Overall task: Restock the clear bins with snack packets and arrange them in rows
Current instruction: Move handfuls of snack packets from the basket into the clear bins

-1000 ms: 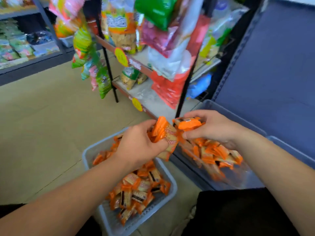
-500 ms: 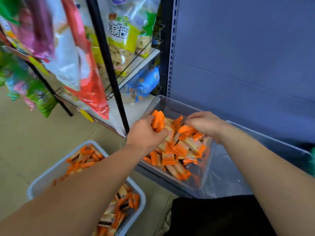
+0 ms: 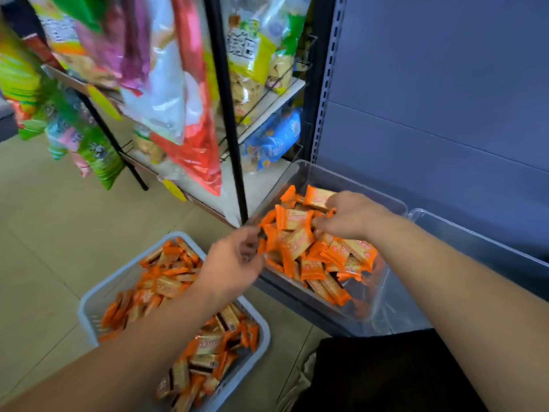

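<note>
A clear bin (image 3: 361, 183) on the low shelf holds a loose pile of orange snack packets (image 3: 300, 248). My right hand (image 3: 355, 217) is over the back of the pile, fingers curled, pinching one orange packet (image 3: 318, 197) at its top. At the bin's left edge is my left hand (image 3: 234, 261), its fingers loosely curled and holding nothing. On the floor below it, a grey basket (image 3: 89, 307) holds several more orange packets (image 3: 175, 281).
A second clear bin (image 3: 475, 242) stands to the right, against the blue-grey shelf back (image 3: 445, 99). A black rack post (image 3: 227, 114) rises just left of the bin, with hanging snack bags (image 3: 166, 84) and wire shelves. Beige floor (image 3: 59, 218) lies to the left.
My left hand has let go of its orange packets into the clear bin and drawn back to the bin's left edge. My right hand stayed on the pile.
</note>
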